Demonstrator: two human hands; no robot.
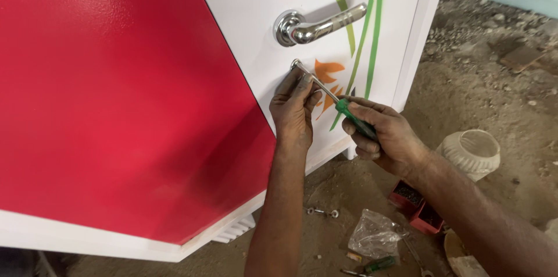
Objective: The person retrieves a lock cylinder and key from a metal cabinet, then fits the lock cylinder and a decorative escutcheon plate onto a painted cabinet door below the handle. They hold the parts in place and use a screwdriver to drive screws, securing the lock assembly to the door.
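While the red and white door (116,91) fills my view, I see its chrome handle (317,26) at one o'clock; below, my left hand (295,111) pinches a small fitting (296,65), and my right hand (381,134) is closed around the green screwdriver (340,105) at three o'clock.

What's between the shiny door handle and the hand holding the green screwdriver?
In the head view, the screwdriver's metal shaft and orange painted petals lie between door handle and right hand.

We see a green-handled screwdriver (340,102) with its steel shaft slanting up-left, its tip meeting a small chrome fitting (296,65) just below the door's lever handle (317,26).
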